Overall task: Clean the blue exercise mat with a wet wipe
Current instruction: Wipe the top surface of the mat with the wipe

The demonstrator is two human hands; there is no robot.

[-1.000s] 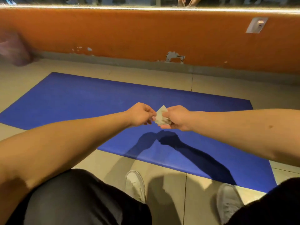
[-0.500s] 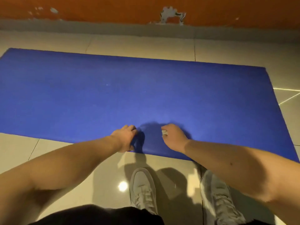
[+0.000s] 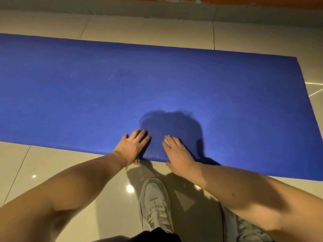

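The mat (image 3: 157, 81) lies flat on the floor (image 3: 52, 163), running from 9 to 3 o'clock. The left hand (image 3: 132, 147) rests flat on its near edge at 6 o'clock, fingers straight and spread, holding nothing. Just beside it at 3 o'clock, the right hand (image 3: 178, 152) presses the wipe (image 3: 166, 140) onto the mat under nearly straight fingers, with only a white bit showing at the fingertips.

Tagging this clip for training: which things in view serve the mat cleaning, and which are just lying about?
In the job: blue exercise mat; wet wipe, under the right hand; left hand, flat on the mat.
Just there: white sneakers; tiled floor.
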